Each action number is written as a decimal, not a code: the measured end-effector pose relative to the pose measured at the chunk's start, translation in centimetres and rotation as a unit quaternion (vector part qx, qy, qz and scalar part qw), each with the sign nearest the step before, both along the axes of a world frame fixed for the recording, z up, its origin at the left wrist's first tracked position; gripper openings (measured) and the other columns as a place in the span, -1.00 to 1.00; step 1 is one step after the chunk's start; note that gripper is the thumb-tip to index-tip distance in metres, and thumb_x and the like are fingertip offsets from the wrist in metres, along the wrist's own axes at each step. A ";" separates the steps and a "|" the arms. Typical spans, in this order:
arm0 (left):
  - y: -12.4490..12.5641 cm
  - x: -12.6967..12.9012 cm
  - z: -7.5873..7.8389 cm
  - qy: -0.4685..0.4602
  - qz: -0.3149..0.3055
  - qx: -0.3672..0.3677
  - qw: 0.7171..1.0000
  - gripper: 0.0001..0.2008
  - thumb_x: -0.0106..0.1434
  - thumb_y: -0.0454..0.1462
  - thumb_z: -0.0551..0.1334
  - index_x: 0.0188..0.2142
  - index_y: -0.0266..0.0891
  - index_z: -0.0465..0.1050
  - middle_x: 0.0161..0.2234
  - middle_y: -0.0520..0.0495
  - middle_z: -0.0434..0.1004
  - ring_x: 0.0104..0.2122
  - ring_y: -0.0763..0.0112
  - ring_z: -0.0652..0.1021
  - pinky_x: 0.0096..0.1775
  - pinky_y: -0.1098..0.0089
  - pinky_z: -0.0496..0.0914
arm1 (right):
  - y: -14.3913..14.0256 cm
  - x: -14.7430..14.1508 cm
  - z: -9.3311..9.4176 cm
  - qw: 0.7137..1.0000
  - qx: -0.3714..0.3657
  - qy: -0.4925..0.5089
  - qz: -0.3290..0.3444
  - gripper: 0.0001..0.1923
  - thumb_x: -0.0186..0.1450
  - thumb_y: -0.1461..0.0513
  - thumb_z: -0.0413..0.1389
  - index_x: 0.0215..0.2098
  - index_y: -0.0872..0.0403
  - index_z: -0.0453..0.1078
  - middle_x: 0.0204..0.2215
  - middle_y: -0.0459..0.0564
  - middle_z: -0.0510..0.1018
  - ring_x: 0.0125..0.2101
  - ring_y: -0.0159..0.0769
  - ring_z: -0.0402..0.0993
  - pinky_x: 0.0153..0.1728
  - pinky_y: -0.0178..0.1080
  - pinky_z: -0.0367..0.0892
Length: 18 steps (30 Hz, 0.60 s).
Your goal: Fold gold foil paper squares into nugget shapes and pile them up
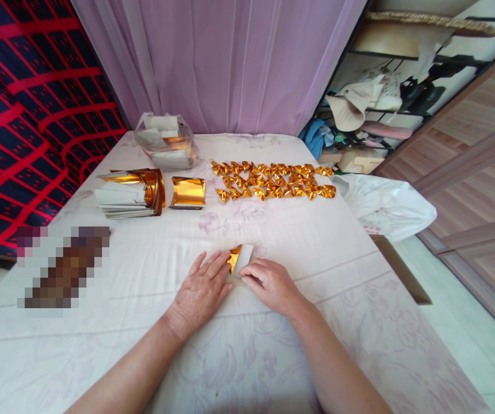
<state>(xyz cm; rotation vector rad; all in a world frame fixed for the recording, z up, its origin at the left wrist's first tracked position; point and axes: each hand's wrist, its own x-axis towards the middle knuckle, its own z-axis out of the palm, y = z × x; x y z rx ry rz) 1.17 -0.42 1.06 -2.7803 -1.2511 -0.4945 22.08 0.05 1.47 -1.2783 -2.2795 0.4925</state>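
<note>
A small sheet of gold foil paper (236, 259), white on its back, lies partly folded on the white cloth-covered table (308, 241). My left hand (200, 290) lies flat with its fingers pressing on the sheet's left part. My right hand (269, 283) pinches the sheet's right edge with curled fingers. Beyond them, several folded gold paper pieces (273, 179) are laid out in rows.
A stack of gold foil sheets (130, 192) and a single curled gold sheet (187, 191) lie at the back left. A clear plastic bag of paper (164, 141) stands behind them. A white plastic bag (385, 206) hangs over the table's right edge. A blurred object (64, 267) rests at left.
</note>
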 end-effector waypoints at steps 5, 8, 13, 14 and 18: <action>0.1 -0.1 -0.3 0.003 0.003 -0.009 1.000 -0.64 0.41 -0.19 0.03 0.08 -0.32 0.37 0.14 -0.24 0.42 0.16 0.10 0.40 0.21 -0.04 0.16 | 0.1 0.4 -0.1 1.000 -0.002 0.008 -0.008 -0.79 0.28 0.36 0.07 -0.21 -0.03 0.47 -0.34 -0.10 0.59 -0.33 -0.34 0.51 -0.28 -0.32 0.32; 0.0 -0.1 -0.3 0.002 0.009 -0.011 1.000 -0.63 0.39 -0.15 0.05 0.08 -0.29 0.36 0.14 -0.21 0.43 0.18 0.08 0.37 0.21 -0.05 0.13 | 0.1 0.6 0.0 1.000 0.004 -0.018 -0.016 -0.80 0.31 0.32 0.06 -0.20 -0.04 0.49 -0.35 -0.09 0.58 -0.33 -0.34 0.50 -0.29 -0.33 0.32; -0.2 -0.1 -0.3 0.005 0.008 -0.007 1.000 -0.62 0.37 -0.14 0.10 0.10 -0.26 0.35 0.16 -0.21 0.40 0.19 0.08 0.36 0.20 -0.04 0.14 | 0.1 0.7 0.0 0.999 0.014 -0.046 -0.022 -0.83 0.36 0.25 0.06 -0.25 -0.04 0.52 -0.39 -0.09 0.54 -0.35 -0.34 0.48 -0.31 -0.33 0.31; -0.3 -0.1 -0.3 0.006 0.007 -0.008 1.000 -0.64 0.37 -0.14 0.10 0.09 -0.24 0.36 0.17 -0.21 0.39 0.19 0.08 0.35 0.20 -0.04 0.14 | 0.1 0.7 -0.1 0.999 0.016 -0.045 -0.025 -0.83 0.36 0.24 0.06 -0.26 -0.04 0.52 -0.39 -0.08 0.54 -0.35 -0.34 0.48 -0.30 -0.32 0.31; -0.5 0.0 0.2 0.012 0.012 -0.013 1.000 -0.69 0.35 -0.14 0.14 0.02 -0.17 0.43 0.16 -0.19 0.39 0.20 0.07 0.33 0.21 -0.05 0.13 | 0.1 0.4 -0.2 0.998 0.025 -0.021 -0.057 -0.83 0.35 0.23 0.07 -0.29 -0.04 0.52 -0.37 -0.07 0.53 -0.34 -0.33 0.46 -0.28 -0.30 0.32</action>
